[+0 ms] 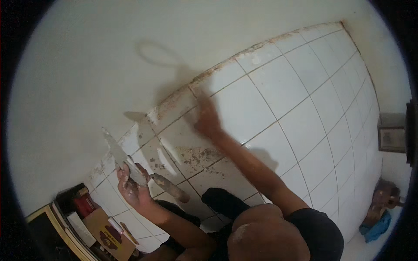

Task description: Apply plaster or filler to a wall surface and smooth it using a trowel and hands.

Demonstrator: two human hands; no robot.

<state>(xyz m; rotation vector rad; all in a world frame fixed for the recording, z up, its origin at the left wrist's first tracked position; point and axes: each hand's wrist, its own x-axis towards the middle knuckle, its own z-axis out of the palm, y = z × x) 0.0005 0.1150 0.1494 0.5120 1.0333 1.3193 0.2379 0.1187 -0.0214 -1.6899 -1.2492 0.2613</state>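
My left hand (133, 191), smeared with whitish material, is closed around a trowel with a pale, coated metal blade (124, 158). The trowel's worn wooden handle (170, 188) sticks out to the right, beyond the fingers. Farther off, my right hand (207, 116) reaches over the white tiled floor (265, 98) toward its joint with the wall. Motion blurs that hand, but its thumb and a finger show apart, with nothing visible between them. Dirty, brownish residue (213, 73) runs along this joint. Crumbs and dark stains (198, 158) lie on the tiles between my hands.
A pale wall (87, 78) rises along the far left side. At the lower left stands a shelf or box with a brown carton (109, 235) and other items. My bare knee (267, 235) is close in front. A framed item (392, 139) and blue cloth (375, 227) are at the right.
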